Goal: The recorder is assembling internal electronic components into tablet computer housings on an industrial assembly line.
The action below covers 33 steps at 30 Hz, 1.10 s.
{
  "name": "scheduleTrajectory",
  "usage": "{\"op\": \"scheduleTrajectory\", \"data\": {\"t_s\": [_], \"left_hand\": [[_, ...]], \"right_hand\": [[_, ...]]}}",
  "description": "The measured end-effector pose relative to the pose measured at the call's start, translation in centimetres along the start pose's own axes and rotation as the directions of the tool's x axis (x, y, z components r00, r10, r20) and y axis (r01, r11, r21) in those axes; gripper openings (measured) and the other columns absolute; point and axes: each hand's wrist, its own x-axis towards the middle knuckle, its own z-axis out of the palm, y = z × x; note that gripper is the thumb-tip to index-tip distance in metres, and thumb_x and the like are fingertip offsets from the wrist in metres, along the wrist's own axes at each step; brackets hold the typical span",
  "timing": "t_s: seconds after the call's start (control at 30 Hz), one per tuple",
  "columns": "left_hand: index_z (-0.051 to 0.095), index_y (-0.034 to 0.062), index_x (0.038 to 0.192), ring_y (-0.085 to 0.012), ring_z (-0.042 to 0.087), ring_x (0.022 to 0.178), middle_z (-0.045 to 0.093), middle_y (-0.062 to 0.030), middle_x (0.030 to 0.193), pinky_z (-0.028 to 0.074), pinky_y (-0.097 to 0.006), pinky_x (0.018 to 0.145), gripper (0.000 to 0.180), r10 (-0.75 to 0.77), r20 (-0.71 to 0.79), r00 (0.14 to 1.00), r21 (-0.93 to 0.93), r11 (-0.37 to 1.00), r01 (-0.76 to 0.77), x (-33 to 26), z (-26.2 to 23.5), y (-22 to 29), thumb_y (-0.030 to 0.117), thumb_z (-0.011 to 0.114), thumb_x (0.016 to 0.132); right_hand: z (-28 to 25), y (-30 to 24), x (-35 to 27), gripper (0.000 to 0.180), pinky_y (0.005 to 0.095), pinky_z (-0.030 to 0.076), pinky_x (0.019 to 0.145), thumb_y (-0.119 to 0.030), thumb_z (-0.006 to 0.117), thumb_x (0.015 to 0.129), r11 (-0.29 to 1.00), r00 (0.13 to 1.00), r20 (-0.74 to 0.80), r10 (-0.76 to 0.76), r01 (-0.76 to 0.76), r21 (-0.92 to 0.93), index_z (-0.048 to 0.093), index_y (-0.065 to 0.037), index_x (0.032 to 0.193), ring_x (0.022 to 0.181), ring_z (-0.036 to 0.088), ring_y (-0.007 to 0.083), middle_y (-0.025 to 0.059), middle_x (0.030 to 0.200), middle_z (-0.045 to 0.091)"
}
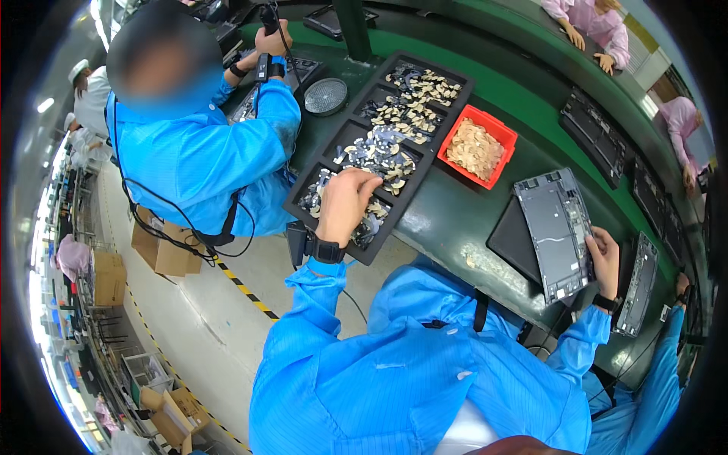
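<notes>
My left hand (349,203) reaches into the near compartments of a black divided tray (425,180), its fingers pinched together. What they hold, if anything, is hidden. Small dark and cream-coloured parts (385,155) lie heaped in the tray around it. On the right, my right hand (605,262) grips the side edge of an opened tablet housing (555,227), its thumb on the inner face. The grey housing shows a board strip along one side and tilts over a dark flat pad (512,241) on the bench.
A red bin (506,137) of tan pieces stands beside the tray. A round grey dish (326,96) lies beyond it. To the left a co-worker in blue (197,152) works with a corded tool (268,19). More housings (594,136) line the green belt; another (639,284) lies right.
</notes>
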Motion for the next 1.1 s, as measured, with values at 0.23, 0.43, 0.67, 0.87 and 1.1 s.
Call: {"op": "scheduleTrajectory", "data": {"t_s": [0.23, 0.43, 0.67, 0.87, 1.1], "left_hand": [[0.076, -0.0012, 0.105, -0.0323, 0.073, 0.072, 0.075, -0.0201, 0.086, 0.054, -0.038, 0.067, 0.020, 0.061, -0.280, 0.958, 0.070, 0.997, -0.043, 1.6, -0.2, 3.1, 0.016, 0.068, 0.101], [0.075, 0.0007, 0.105, -0.0338, 0.074, 0.087, 0.076, -0.0181, 0.097, 0.057, -0.039, 0.074, 0.014, 0.159, -0.237, 0.958, -0.283, 0.932, -0.225, 2.4, 6.4, 12.8, 0.011, 0.067, 0.100], [0.074, -0.0001, 0.106, -0.0331, 0.068, 0.081, 0.073, -0.0151, 0.091, 0.054, -0.043, 0.072, 0.013, 0.479, -0.185, 0.858, -0.285, 0.809, -0.513, 7.7, 14.3, 22.4, 0.008, 0.071, 0.096], [0.077, -0.0004, 0.106, -0.0290, 0.071, 0.083, 0.076, -0.0147, 0.094, 0.056, -0.037, 0.074, 0.017, 0.791, -0.170, 0.588, -0.218, 0.551, -0.805, 11.0, 16.5, 27.6, 0.005, 0.078, 0.090], [0.081, 0.0020, 0.106, -0.0141, 0.072, 0.082, 0.081, -0.0106, 0.098, 0.054, -0.028, 0.074, 0.016, 0.555, -0.128, 0.822, -0.551, 0.649, -0.525, 14.2, 15.7, 30.5, 0.008, 0.080, 0.091]], "right_hand": [[1.6, -6.7, 2.8, 0.028, 0.0291, 0.054, 0.079, -0.017, 0.072, 0.100, 0.879, 0.860, -0.316, -0.401, 0.263, -0.397, 0.072, 0.003, 0.119, 0.090, 0.069, 0.0143, 0.0093, 0.102, 0.076], [11.2, -17.4, 2.8, 0.041, 0.0302, 0.050, 0.061, -0.031, 0.068, 0.103, 0.854, 0.855, 0.276, -0.439, 0.493, -0.168, 0.076, 0.007, 0.094, 0.066, 0.064, 0.0122, 0.0098, 0.068, 0.070], [11.1, -16.3, 7.8, 0.039, 0.0286, 0.056, 0.065, -0.030, 0.074, 0.100, 0.888, 0.903, -0.159, -0.398, 0.423, 0.180, 0.077, 0.009, 0.100, 0.073, 0.071, 0.0114, 0.0127, 0.078, 0.077], [5.4, -17.0, 7.4, 0.032, 0.0308, 0.058, 0.068, -0.021, 0.068, 0.102, 0.909, 0.861, -0.314, -0.401, 0.416, -0.021, 0.076, 0.011, 0.103, 0.079, 0.076, 0.0168, 0.0156, 0.080, 0.078], [2.2, -16.5, 7.6, 0.029, 0.0262, 0.056, 0.077, -0.013, 0.064, 0.104, 0.847, 0.804, -0.413, -0.427, 0.516, 0.128, 0.073, 0.006, 0.124, 0.086, 0.072, 0.0104, 0.0111, 0.093, 0.080]]}}
